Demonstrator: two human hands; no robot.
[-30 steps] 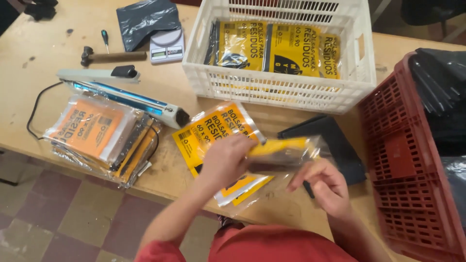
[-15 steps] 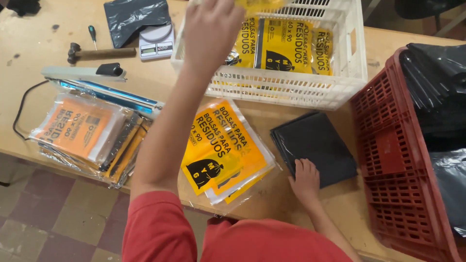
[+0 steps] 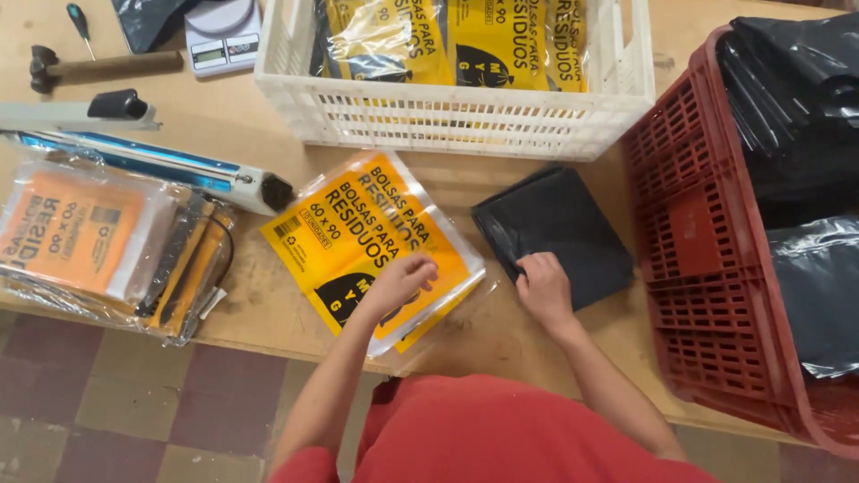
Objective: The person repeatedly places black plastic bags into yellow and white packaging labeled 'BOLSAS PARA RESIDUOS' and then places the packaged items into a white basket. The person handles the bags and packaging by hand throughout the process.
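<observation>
Wooden table [image 3: 268, 116] crowded with packing gear.
Along its far edge lie a hammer [image 3: 98, 65], a screwdriver [image 3: 79, 20] and a small scale [image 3: 224, 34], with a white crate [image 3: 456, 116] of yellow packs beside them. A red crate [image 3: 707, 241] of black bags takes the right end. Near the left edge rests a heat sealer [image 3: 152, 165], and by the near left corner a stack of orange-labelled clear packs [image 3: 98, 241]. Mid-table, toward the near edge, lie yellow clear sleeves [image 3: 358, 233] and a folded black bag [image 3: 564, 233], just apart.
</observation>
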